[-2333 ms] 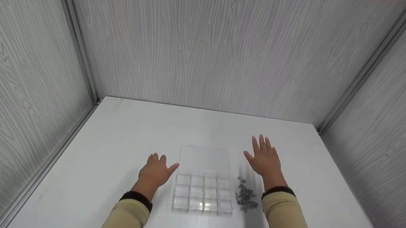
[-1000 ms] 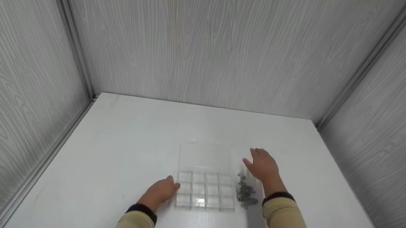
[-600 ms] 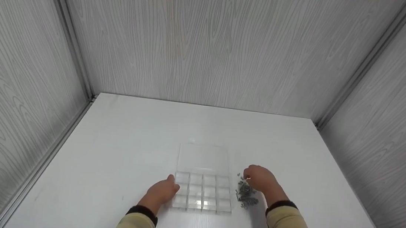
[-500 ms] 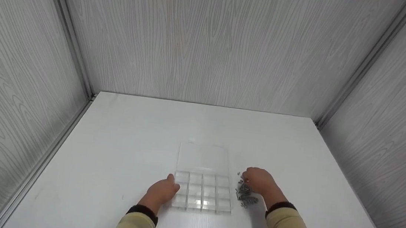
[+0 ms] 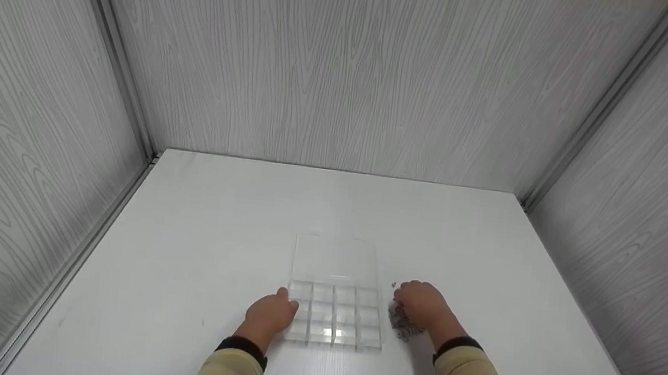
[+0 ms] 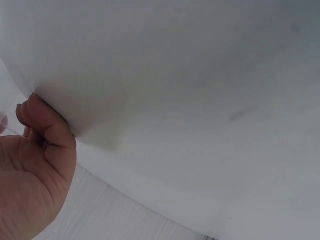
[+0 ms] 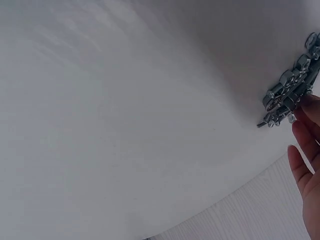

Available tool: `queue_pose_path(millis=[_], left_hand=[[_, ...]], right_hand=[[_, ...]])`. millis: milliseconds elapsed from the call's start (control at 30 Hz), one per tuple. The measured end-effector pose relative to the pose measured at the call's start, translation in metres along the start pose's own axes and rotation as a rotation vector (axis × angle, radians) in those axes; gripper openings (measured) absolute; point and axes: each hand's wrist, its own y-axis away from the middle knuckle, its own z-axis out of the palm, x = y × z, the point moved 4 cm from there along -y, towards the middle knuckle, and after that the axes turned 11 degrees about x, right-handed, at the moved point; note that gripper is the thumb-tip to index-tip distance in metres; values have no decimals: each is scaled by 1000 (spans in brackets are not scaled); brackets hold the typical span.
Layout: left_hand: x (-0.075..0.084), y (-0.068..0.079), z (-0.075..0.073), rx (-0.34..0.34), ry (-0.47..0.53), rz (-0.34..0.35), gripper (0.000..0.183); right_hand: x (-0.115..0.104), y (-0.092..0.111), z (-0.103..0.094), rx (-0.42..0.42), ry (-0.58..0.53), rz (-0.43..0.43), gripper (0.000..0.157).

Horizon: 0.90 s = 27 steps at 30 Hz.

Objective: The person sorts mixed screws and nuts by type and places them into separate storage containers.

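A clear plastic compartment box, its lid laid back, lies on the white table. My left hand grips its left side; in the left wrist view the fingers are bent at the clear edge. Right of the box is a pile of small metal hardware, which the right wrist view shows as bolts, nuts and rings. Over the pile's far end is my right hand, fingers bent downward. Its fingertips touch the hardware; I cannot tell whether they pinch a piece.
The box's clear lid stretches away behind the compartments. One small loose piece lies beyond the pile. Grey wood-grain panels stand around the white table at the back, left and right.
My left hand has come nearer and taken hold of the box's left side. My right hand, spread beyond the pile earlier, has lowered onto it with its fingers bending.
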Motion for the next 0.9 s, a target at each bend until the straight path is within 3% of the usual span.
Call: queue_pose_path(millis=[233, 567, 700, 900], left_hand=[[0, 1, 0, 13, -3, 17, 55], [1, 2, -3, 18, -9, 13, 55], [1, 2, -4, 17, -4, 11, 55], [2, 4, -2, 15, -15, 20, 55]], right_hand=[[-1, -2, 5, 39, -3, -16, 6], [4, -3, 6, -72, -133, 38, 5], [6, -4, 11, -70, -96, 47, 6], [3, -2, 12, -38, -23, -9, 3]])
